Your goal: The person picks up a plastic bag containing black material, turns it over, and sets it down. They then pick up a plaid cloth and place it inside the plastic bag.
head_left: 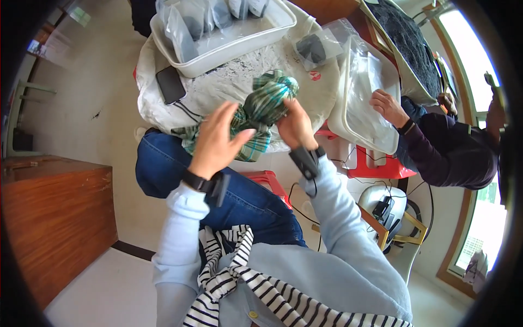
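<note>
A bunched green plaid cloth [268, 103] is held up over the near edge of the covered table. My right hand [295, 124] pinches its right side. Just left of it, my left hand [218, 140] is open, fingers stretched and thumb apart. More of the same plaid fabric [253, 144] hangs below and behind my left hand, over the table edge and my knee. Whether my left fingers touch the cloth cannot be made out. Each wrist wears a dark strapped device.
A white tub [234, 46] of bagged dark items stands on the white-covered table [229, 87], beside a black phone [171, 85] with a cable. To the right, another person's hand [389, 107] rests at a white bin [348, 117] of clear bags. Red stools and a wooden cabinet [65, 201] stand nearby.
</note>
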A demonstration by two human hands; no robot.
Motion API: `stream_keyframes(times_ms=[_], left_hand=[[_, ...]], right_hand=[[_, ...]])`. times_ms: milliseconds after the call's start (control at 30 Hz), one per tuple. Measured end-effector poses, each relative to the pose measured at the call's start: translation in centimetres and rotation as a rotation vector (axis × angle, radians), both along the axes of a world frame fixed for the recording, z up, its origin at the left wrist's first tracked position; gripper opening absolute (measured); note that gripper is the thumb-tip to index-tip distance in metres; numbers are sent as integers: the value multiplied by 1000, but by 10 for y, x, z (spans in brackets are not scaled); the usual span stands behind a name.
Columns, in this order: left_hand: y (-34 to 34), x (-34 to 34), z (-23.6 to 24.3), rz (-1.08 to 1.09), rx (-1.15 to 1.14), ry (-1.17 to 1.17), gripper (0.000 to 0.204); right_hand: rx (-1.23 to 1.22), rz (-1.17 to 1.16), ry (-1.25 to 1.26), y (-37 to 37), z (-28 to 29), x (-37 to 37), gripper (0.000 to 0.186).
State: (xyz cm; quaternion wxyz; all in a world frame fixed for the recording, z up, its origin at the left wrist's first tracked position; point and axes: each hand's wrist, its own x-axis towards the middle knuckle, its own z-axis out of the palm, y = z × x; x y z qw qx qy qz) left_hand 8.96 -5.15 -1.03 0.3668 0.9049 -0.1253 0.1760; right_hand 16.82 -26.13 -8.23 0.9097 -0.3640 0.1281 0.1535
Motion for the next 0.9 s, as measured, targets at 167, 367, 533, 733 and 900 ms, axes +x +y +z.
stream_keyframes(times_ms=[167,367,533,733,900], left_hand=[[-23,7,27,-35,-268,340,43],[13,8,8,16,-740,478,20],[15,4,11,0,-1301,482,16],[21,1,4,124,-1298,387,23],[11,-12,5,111,-1085,597,32]], right_hand=[[-27,167,-179,31,77,-54,19],[6,362,-213,15,84,-50,11],[0,490,-224,11,90,-46,7],[146,310,-124,23,95,-49,8],[-43,329,-313,30,83,-44,11]])
